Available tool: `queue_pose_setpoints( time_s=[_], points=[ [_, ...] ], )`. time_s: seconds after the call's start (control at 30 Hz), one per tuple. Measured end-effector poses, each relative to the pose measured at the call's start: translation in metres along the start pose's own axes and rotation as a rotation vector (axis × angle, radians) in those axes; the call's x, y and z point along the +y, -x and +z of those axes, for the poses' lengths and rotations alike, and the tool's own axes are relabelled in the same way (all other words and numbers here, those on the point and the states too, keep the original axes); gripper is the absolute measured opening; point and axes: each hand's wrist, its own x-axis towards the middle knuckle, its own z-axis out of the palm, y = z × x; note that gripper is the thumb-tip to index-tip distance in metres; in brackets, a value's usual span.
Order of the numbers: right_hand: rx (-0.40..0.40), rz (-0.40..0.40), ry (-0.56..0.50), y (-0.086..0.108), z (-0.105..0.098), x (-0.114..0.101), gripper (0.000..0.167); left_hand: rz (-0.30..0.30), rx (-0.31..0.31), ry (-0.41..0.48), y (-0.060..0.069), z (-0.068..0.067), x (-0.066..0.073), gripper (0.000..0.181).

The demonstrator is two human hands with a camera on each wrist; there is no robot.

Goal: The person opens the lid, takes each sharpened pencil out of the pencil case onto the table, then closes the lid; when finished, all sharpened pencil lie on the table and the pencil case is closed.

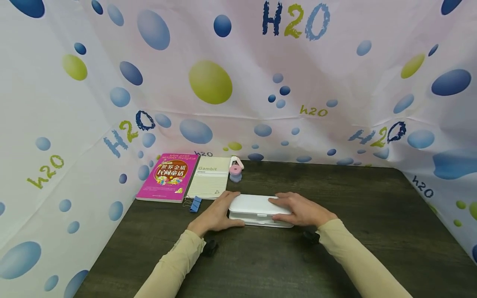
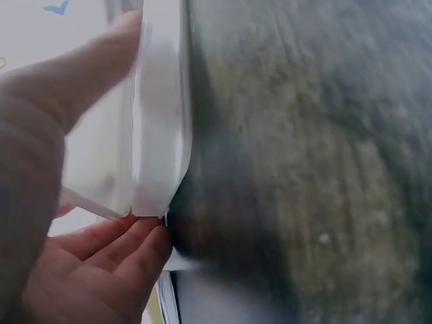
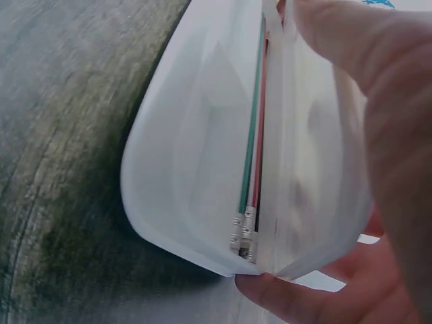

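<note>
A white pencil case (image 1: 247,203) lies crosswise on the dark table, its lid raised a little along the front. My left hand (image 1: 218,213) grips the case's left end, thumb in front and fingers behind. At the right end my right hand (image 1: 302,210) holds the lid, with the thumb near its front edge. In the right wrist view, green and red pencils (image 3: 254,148) with metal ferrules lie inside along the back of the case. The left wrist view shows the left thumb (image 2: 88,74) against the lid and fingertips at the case's end.
A pink book (image 1: 167,178) and a cream notebook (image 1: 209,178) lie at the back left. In front of them sits a blue binder clip (image 1: 195,204). A small pink, white and blue item (image 1: 235,170) stands beside the notebook. Patterned curtains (image 1: 246,54) border the table (image 1: 261,265).
</note>
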Motion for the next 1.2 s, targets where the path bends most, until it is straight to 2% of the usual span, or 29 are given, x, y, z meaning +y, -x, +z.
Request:
queue_pose_setpoints(
  time_s=[0.13, 0.27, 0.57, 0.7, 0.9, 1.0, 1.2],
  points=[
    [0.007, -0.014, -0.018, -0.001, -0.001, 0.002, 0.063, 0.004, 0.031, 0.012, 0.001, 0.002, 0.000, 0.086],
    [0.050, -0.054, -0.015, 0.000, -0.004, 0.004, 0.058, 0.003, 0.059, 0.035, 0.002, 0.004, 0.000, 0.087],
    [0.131, -0.116, -0.035, 0.008, -0.021, 0.011, 0.035, -0.107, 0.066, 0.093, 0.003, 0.006, 0.000, 0.107],
    [0.170, -0.112, -0.077, 0.012, -0.026, 0.015, 0.030, -0.125, 0.082, 0.118, 0.004, 0.008, 0.000, 0.116],
    [0.207, -0.036, -0.138, 0.015, -0.030, 0.019, 0.030, -0.118, 0.094, 0.120, 0.003, 0.009, 0.004, 0.119],
    [0.229, 0.029, -0.175, 0.016, -0.031, 0.021, 0.030, -0.113, 0.094, 0.135, 0.003, 0.010, 0.005, 0.119],
    [0.325, 0.179, -0.235, 0.010, -0.027, 0.026, 0.035, -0.078, 0.111, 0.155, 0.005, 0.013, 0.005, 0.123]
  ],
)
